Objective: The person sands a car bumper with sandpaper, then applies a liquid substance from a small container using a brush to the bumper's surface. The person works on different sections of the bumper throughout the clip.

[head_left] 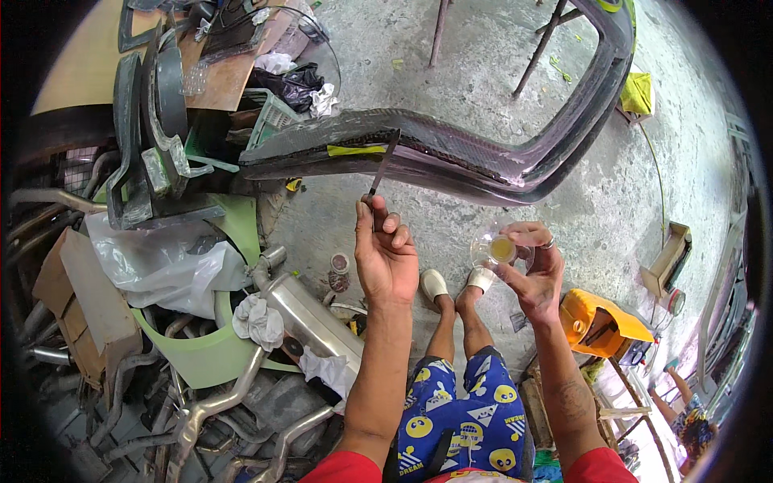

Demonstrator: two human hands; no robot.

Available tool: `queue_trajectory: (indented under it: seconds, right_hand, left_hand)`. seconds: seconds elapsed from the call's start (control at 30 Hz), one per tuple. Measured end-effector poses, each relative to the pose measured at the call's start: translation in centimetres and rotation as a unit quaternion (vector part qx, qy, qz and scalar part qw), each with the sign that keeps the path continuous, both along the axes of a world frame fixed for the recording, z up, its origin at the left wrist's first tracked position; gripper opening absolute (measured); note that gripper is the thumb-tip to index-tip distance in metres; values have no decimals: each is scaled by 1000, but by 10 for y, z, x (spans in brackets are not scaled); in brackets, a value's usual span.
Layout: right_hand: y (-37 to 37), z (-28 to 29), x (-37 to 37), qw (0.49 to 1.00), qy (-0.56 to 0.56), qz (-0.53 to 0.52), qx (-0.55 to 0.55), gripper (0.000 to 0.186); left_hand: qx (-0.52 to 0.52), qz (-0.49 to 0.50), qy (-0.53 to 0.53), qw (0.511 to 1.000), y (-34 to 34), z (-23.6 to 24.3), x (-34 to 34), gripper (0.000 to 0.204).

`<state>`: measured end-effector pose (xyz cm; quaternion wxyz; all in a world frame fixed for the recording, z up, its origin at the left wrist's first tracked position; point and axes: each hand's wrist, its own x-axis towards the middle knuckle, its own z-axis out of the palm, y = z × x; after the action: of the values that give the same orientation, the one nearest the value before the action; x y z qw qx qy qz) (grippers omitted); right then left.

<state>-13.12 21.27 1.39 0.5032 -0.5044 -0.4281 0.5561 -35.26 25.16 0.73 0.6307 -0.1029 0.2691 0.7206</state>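
My left hand (386,249) is raised in the middle, its thumb and forefinger pinching a thin dark flat stick (385,161). The stick's upper end overlaps a long, curved dark car-body part (475,165) with a woven surface; I cannot tell whether they touch. A strip of yellow-green tape (354,150) lies on that part beside the stick. To the right, my right hand (535,266), with a ring on one finger, grips a clear plastic cup (487,251) by its rim. Some yellowish liquid (502,249) shows inside the cup.
Metal exhaust pipes and a silver muffler (310,318) heap up at the lower left, with a clear plastic bag (173,270) above. A cut orange jug (604,322) and a wooden box (667,259) stand right. Another person (692,427) is at the lower right edge.
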Motion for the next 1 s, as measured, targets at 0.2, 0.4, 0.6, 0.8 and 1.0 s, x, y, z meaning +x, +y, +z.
queue_trajectory:
  seconds: [0.2, 0.4, 0.6, 0.8, 1.0]
  right_hand:
    - [-3, 0, 7, 1000, -18, -1, 19, 43]
    - [-7, 1, 12, 1000, -18, -9, 2, 42]
    - [-11, -4, 20, 1000, -4, -24, -6, 42]
    - [-16, -8, 33, 999, -10, -46, -11, 43]
    - [-23, -12, 45, 997, -9, -72, -3, 42]
  left_hand:
    - [-7, -11, 24, 1000, -5, -2, 10, 18]
    - [-51, -32, 76, 995, -13, 0, 30, 20]
    - [-86, -64, 122, 987, -25, -11, 50, 21]
    - [-99, -107, 155, 977, -40, -21, 68, 26]
    - [-104, -129, 171, 971, -51, -20, 73, 26]
